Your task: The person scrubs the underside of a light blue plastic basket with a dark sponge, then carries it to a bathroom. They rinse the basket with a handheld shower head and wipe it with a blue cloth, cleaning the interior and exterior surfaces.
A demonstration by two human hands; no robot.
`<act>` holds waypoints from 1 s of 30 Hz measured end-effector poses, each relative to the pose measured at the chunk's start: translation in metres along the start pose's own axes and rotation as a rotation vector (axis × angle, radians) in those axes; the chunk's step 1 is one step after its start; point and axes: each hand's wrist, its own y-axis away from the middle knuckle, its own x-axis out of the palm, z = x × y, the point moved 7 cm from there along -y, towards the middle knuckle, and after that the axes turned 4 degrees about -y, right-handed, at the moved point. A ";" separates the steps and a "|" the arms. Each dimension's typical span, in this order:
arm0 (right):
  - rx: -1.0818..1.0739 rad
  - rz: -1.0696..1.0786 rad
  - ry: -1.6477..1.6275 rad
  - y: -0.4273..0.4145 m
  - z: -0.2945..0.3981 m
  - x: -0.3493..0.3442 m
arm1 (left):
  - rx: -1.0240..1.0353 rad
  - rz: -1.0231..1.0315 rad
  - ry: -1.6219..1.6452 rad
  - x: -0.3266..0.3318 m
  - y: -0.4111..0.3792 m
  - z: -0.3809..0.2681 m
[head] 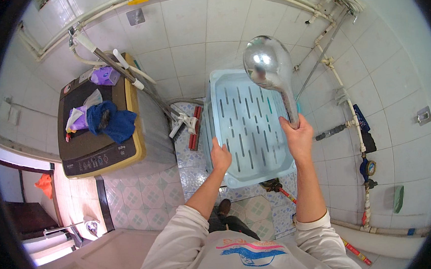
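My right hand (300,136) is closed around the handle of a chrome shower head (266,59). The head hangs above the far right part of a light-blue plastic slotted tray (257,178). My left hand (220,155) grips the tray's left rim, thumb on top and the other fingers partly hidden beneath. The tray lies in front of me, its slotted floor facing up. A metal rod or hose (320,59) runs up to the far right corner behind the shower head. Whether water flows from the head is hard to tell.
At left stands a washing machine (127,151) bearing a blue cloth (113,120) and purple tissue packs (105,76). Brush and squeegee heads (186,127) lie on the tiled floor beside it. Pipes with a water meter (369,167) line the right wall. A red-handled mop (274,185) lies near my feet.
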 end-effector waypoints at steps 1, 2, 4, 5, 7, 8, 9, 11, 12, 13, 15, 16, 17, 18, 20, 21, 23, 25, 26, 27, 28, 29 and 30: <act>-0.010 0.008 0.016 0.001 0.001 -0.004 | 0.020 -0.016 -0.002 0.003 0.000 0.001; -0.011 0.014 0.037 0.001 -0.004 -0.009 | 0.039 -0.032 -0.005 0.005 -0.002 0.002; -0.006 0.023 0.081 0.002 -0.018 -0.022 | 0.077 -0.076 -0.010 0.005 -0.003 0.001; -0.004 0.017 0.078 0.005 -0.022 -0.030 | 0.095 -0.103 -0.012 0.002 -0.004 -0.001; 0.001 0.006 0.071 0.012 -0.030 -0.048 | 0.100 -0.115 -0.003 -0.003 -0.013 0.003; 0.036 0.024 0.051 0.017 -0.039 -0.055 | 0.094 -0.119 -0.001 -0.006 -0.018 0.005; 0.072 0.041 0.031 0.022 -0.050 -0.063 | 0.089 -0.122 0.000 -0.009 -0.023 0.006; 0.112 0.041 0.071 0.035 -0.068 -0.080 | 0.063 -0.114 0.002 -0.016 -0.030 0.010; 0.113 0.024 0.131 0.042 -0.076 -0.087 | 0.045 -0.105 0.003 -0.020 -0.034 0.012; 0.108 0.004 0.188 0.045 -0.082 -0.094 | 0.032 -0.100 0.008 -0.023 -0.038 0.012; 0.133 -0.055 0.246 0.051 -0.089 -0.105 | 0.039 -0.056 0.065 -0.028 -0.040 0.010; 0.140 -0.088 0.274 0.052 -0.090 -0.109 | 0.046 -0.035 0.097 -0.029 -0.043 0.007; 0.150 -0.127 0.277 0.051 -0.090 -0.111 | 0.029 -0.024 0.081 -0.026 -0.047 0.011; 0.160 -0.168 0.281 0.050 -0.089 -0.113 | 0.020 -0.017 0.083 -0.025 -0.048 0.010; 0.182 -0.242 0.273 0.045 -0.079 -0.110 | -0.001 0.002 0.089 -0.021 -0.048 0.010; 0.193 -0.275 0.258 0.041 -0.063 -0.105 | -0.009 0.029 0.101 -0.018 -0.051 0.012; 0.178 -0.339 0.174 0.037 -0.045 -0.096 | -0.031 0.079 0.120 -0.018 -0.055 0.014; 0.118 -0.411 0.041 0.037 -0.033 -0.090 | -0.067 0.108 0.076 -0.018 -0.058 0.011; 0.107 -0.451 0.052 0.040 -0.030 -0.088 | -0.083 0.124 0.055 -0.017 -0.059 0.009; 0.096 -0.492 0.064 0.045 -0.027 -0.087 | -0.105 0.145 0.063 -0.016 -0.059 0.009; 0.086 -0.531 0.078 0.051 -0.026 -0.086 | -0.129 0.167 0.071 -0.015 -0.058 0.009; 0.083 -0.543 0.086 0.057 -0.025 -0.085 | -0.152 0.190 0.079 -0.014 -0.058 0.008; 0.080 -0.555 0.095 0.065 -0.025 -0.086 | -0.172 0.208 0.098 -0.014 -0.058 0.005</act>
